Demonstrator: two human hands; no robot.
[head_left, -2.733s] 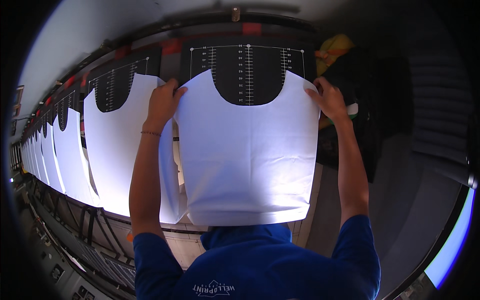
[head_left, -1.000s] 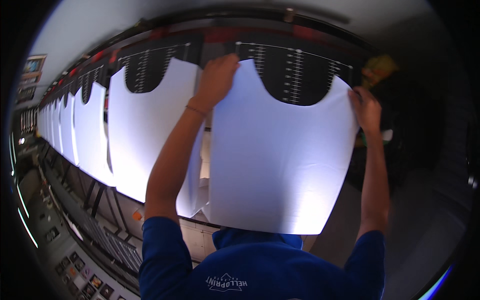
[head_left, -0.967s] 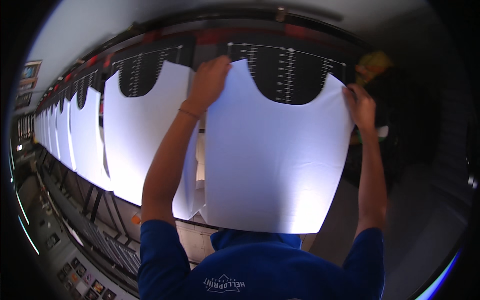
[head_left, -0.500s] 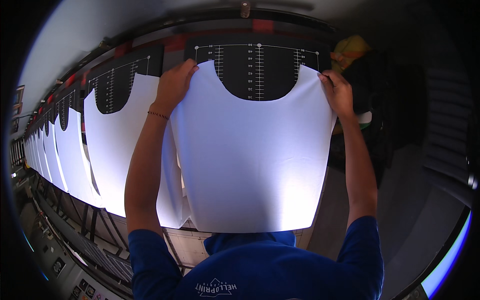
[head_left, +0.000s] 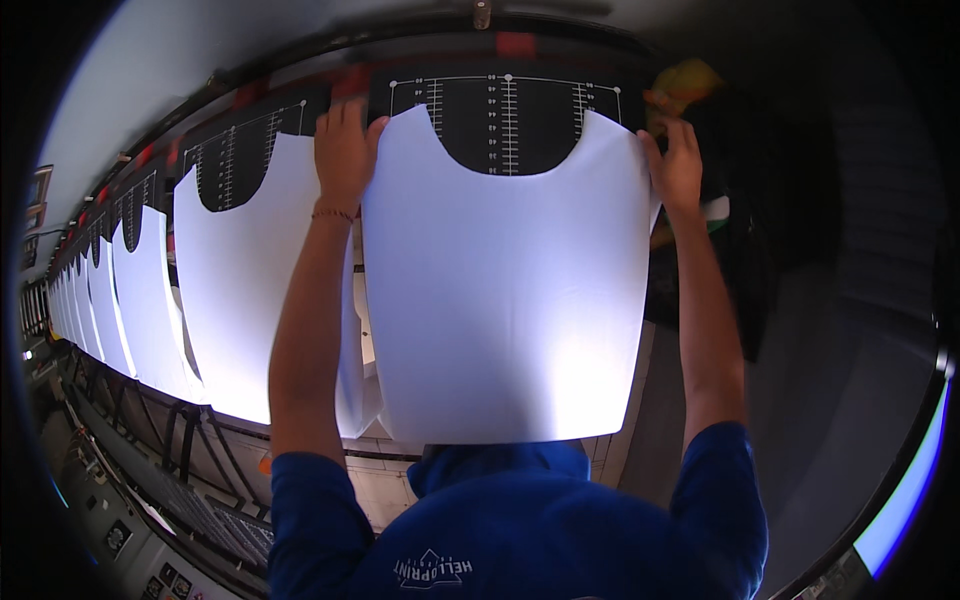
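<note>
A white cut garment panel (head_left: 505, 290) with a scooped neckline lies over a black board (head_left: 508, 125) printed with white measuring scales. My left hand (head_left: 347, 150) rests at the panel's upper left edge, fingers stretched up and thumb against the fabric. At the upper right edge is my right hand (head_left: 676, 165), its thumb by the cloth and its fingers apart from it, slightly blurred. Neither hand pinches the fabric now. The neckline leaves the upper middle of the board bare. To the left, a second white panel (head_left: 240, 290) covers a similar board, partly hidden behind my left forearm.
More boards with white panels (head_left: 150, 310) run in a row into the far left. A dark rail (head_left: 420, 40) passes behind the boards. A yellow-orange cloth (head_left: 688, 85) sits beyond my right hand. Metal frame legs (head_left: 215, 450) stand below the row.
Both hands have let go of the panel's shoulder corners and now lie along its sides with fingers extended. The panel looks smoother and flatter, and the view has shifted slightly.
</note>
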